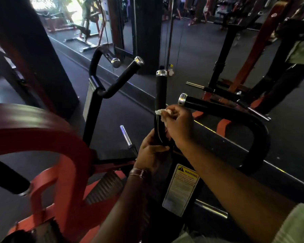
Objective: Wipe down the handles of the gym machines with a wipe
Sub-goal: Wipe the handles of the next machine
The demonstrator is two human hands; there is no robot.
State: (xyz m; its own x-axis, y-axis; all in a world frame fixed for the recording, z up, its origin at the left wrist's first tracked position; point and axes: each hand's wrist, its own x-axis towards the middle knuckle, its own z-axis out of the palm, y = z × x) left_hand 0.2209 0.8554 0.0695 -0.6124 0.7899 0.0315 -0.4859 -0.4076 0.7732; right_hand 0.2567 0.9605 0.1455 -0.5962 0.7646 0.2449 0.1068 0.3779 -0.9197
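Two hands meet on one upright black foam-covered handle bar [161, 92]: the right hand [178, 125] pinches a crumpled white wipe [161, 113] against its mid-length, the left hand [150, 151] grips just below. Unwiped length seemingly runs upward.

A red machine frame [60, 155] fills the seven to nine o'clock area, blurred near the lens. A yellow and white warning label [181, 188] sits on a black post at five o'clock; its small print is unreadable. A chrome peg [125, 135] stands tilted just left of centre. A wall mirror [200, 41] at twelve to two o'clock reflects red and black racks. Dark rubber floor [130, 111] lies at centre.
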